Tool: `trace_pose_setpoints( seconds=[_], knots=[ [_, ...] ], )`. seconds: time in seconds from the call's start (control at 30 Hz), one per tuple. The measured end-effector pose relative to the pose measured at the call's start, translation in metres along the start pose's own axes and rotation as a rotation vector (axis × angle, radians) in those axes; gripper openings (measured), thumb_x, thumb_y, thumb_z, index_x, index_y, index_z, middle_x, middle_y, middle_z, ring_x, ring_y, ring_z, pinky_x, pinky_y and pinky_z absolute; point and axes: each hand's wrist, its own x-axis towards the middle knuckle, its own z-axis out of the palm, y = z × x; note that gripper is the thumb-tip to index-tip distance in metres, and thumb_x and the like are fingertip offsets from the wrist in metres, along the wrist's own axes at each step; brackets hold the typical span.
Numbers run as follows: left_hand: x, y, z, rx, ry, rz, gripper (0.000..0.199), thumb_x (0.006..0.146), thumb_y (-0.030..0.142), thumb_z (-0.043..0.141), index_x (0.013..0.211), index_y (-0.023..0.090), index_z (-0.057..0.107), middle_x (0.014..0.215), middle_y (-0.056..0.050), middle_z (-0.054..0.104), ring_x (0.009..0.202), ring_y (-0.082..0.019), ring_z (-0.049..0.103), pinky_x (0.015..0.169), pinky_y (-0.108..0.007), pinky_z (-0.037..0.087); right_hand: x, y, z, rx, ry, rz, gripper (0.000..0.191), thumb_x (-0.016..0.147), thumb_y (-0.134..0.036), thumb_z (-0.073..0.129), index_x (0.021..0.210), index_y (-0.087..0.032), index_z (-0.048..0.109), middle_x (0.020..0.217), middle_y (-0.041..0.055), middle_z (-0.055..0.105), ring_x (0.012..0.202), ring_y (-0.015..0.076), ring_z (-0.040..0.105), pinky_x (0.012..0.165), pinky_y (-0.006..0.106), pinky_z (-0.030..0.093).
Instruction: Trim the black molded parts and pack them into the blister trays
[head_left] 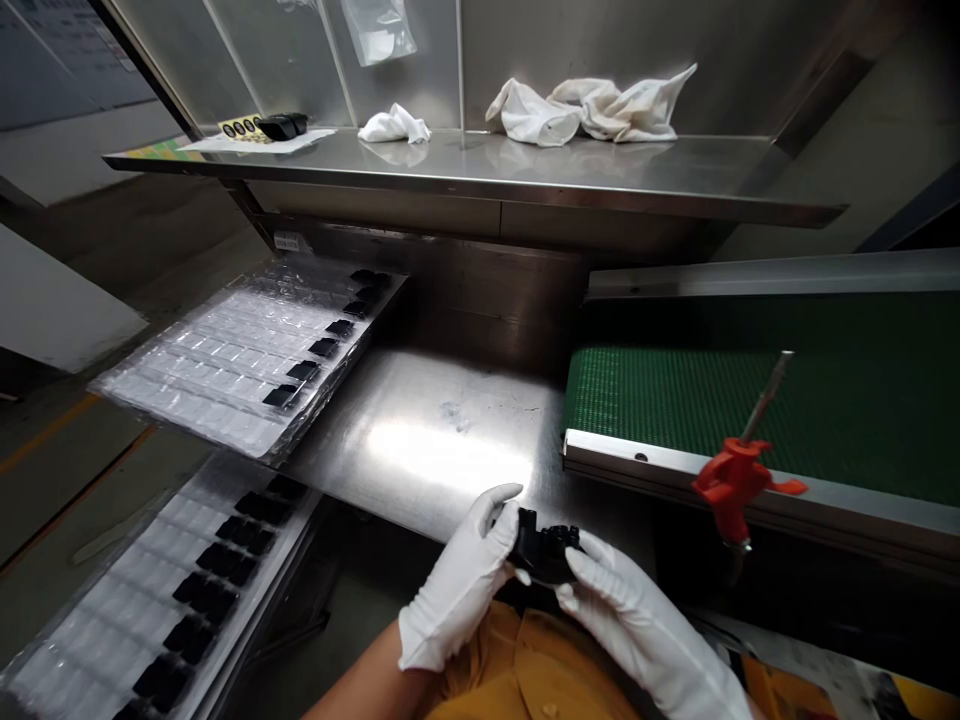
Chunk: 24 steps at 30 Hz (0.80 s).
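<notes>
A black part (545,548) with an uneven, knobbed top is held between my two white-gloved hands, close to my body at the near edge of the metal bench. Its left end is gripped by my left hand (472,570), the thumb and fingers closed around it. My right hand (622,600) has its fingers against the part's right end. The part's underside is partly hidden by my fingers.
Left, a clear plastic tray (202,350) holds a row of black pieces; a lower tray (112,590) holds more. A green conveyor (675,390) with an orange-handled tool (735,485) stands right. White cloths (536,112) lie on the metal shelf (450,180).
</notes>
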Motion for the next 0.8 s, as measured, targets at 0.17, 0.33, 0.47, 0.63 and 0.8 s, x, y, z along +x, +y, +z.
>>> trace_pose_setpoints(
  seconds=[0.17,0.33,0.47,0.63,0.8],
  knots=[
    [0.001,0.006,-0.002,-0.214,-0.083,-0.044,0.024,0.082,0.03,0.07,0.098,0.014,0.062,0.078,0.0,0.048,0.066,-0.007,0.044,0.055,-0.017,0.034,-0.002,-0.002,0.0,-0.04,0.073,-0.022,0.038,0.068,-0.045,0.078,0.091,-0.017,0.064,0.083,0.0035,0.063,0.059,0.0088,0.056,0.051,0.02,0.045],
    [0.001,0.003,-0.002,-0.372,-0.115,-0.07,0.009,0.085,0.02,0.065,0.085,0.011,0.062,0.085,-0.003,0.053,0.073,-0.007,0.049,0.059,-0.017,0.038,-0.002,-0.002,0.001,-0.063,0.07,-0.006,0.034,0.08,-0.045,0.069,0.098,-0.017,0.062,0.092,0.0054,0.065,0.068,0.0122,0.065,0.052,0.019,0.047],
    [-0.002,0.006,-0.001,-0.393,-0.096,-0.073,0.014,0.089,0.021,0.059,0.098,0.013,0.064,0.103,-0.009,0.059,0.094,-0.015,0.057,0.076,-0.023,0.047,-0.002,-0.003,0.0,-0.029,0.088,0.006,0.04,0.082,-0.046,0.065,0.111,-0.018,0.062,0.11,0.0099,0.066,0.083,0.0178,0.068,0.064,0.023,0.053],
    [-0.005,0.013,-0.003,-0.428,-0.074,-0.088,0.024,0.091,0.025,0.054,0.11,0.012,0.061,0.12,-0.013,0.059,0.116,-0.023,0.053,0.094,-0.032,0.048,-0.002,-0.004,-0.004,0.032,0.086,-0.014,0.042,0.084,-0.046,0.062,0.116,-0.019,0.061,0.121,0.0121,0.064,0.1,0.0246,0.066,0.082,0.032,0.054],
    [-0.005,0.018,-0.002,-0.446,-0.079,-0.119,0.036,0.094,0.038,0.048,0.112,0.01,0.06,0.12,-0.016,0.059,0.11,-0.023,0.057,0.091,-0.033,0.051,0.0,-0.004,-0.007,0.047,0.128,0.001,0.051,0.085,-0.047,0.061,0.125,-0.017,0.055,0.121,0.0142,0.064,0.099,0.0261,0.067,0.078,0.032,0.055]
  ],
)
